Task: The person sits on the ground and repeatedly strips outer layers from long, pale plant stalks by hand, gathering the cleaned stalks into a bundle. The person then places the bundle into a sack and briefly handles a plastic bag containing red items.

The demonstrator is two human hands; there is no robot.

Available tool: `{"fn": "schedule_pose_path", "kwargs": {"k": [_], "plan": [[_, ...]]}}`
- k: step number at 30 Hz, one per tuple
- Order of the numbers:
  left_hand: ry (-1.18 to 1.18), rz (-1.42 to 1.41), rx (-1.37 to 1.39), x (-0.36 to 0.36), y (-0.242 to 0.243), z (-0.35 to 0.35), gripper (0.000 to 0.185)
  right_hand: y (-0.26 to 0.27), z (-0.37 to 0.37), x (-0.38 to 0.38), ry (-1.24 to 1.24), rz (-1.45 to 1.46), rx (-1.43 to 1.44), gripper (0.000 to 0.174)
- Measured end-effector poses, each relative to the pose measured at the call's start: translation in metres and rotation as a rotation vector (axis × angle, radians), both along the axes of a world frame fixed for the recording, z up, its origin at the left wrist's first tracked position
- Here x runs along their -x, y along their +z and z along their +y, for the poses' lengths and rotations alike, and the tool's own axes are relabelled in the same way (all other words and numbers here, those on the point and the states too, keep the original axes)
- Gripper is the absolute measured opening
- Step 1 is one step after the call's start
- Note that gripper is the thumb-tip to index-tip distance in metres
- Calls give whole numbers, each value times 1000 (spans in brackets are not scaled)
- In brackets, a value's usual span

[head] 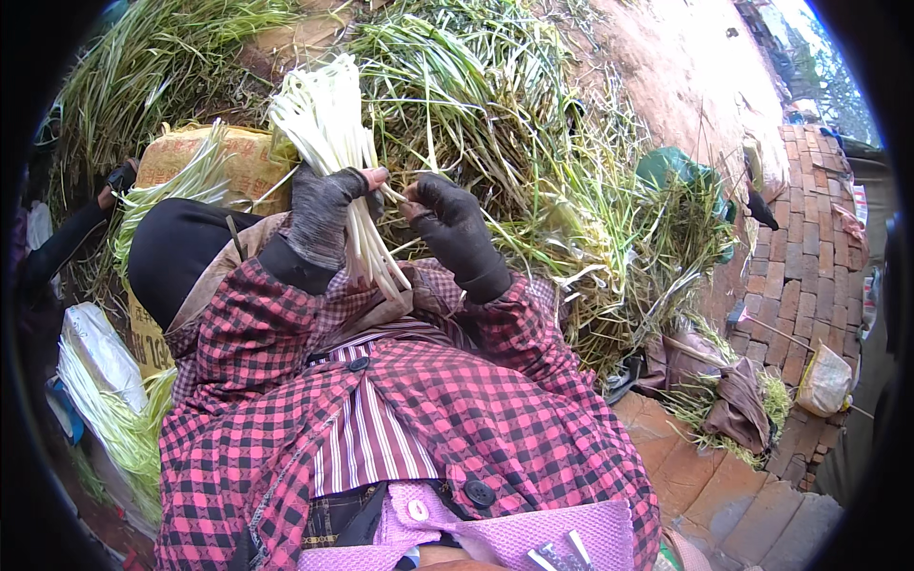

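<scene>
My left hand [325,214], in a grey fingerless glove, grips a bunch of long pale stalks [325,114], perhaps garlic shoots or chives. The white ends fan out above the fist and the thinner ends hang below, over my lap. Close beside it, my right hand [457,232] wears a dark fingerless glove. Its thumb and forefinger pinch a thin stalk [393,193] that sticks out from the bunch near my left thumb. More pale stalks [193,175] lie on a yellow woven sack [182,153] left of my hands.
A large heap of green stalks [457,93] spreads ahead and to the right. Another person's arm [71,235] reaches in at far left. Pale stalks [107,407] lie at lower left. Green plastic [675,168], brown cloth [742,400] and brick paving [792,285] are on the right.
</scene>
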State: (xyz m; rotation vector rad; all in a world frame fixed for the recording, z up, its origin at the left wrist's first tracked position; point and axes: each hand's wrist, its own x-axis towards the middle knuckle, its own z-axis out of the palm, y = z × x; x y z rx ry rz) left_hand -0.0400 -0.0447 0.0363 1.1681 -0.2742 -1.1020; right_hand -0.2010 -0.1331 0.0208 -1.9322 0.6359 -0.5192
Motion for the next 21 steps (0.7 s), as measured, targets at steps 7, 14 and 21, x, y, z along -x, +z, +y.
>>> {"fn": "schedule_pose_path", "kwargs": {"k": [7,14,21], "plan": [[52,-15,56,-5,1,0,18,-17,6,32,-108,131,-28,16],[98,15,63,-8,4,2,22,-35,-15,130,-334,261,-20,15],[120,197,113,-19,-3,3,21,-82,-104,360,-1143,127,-184,13]]}}
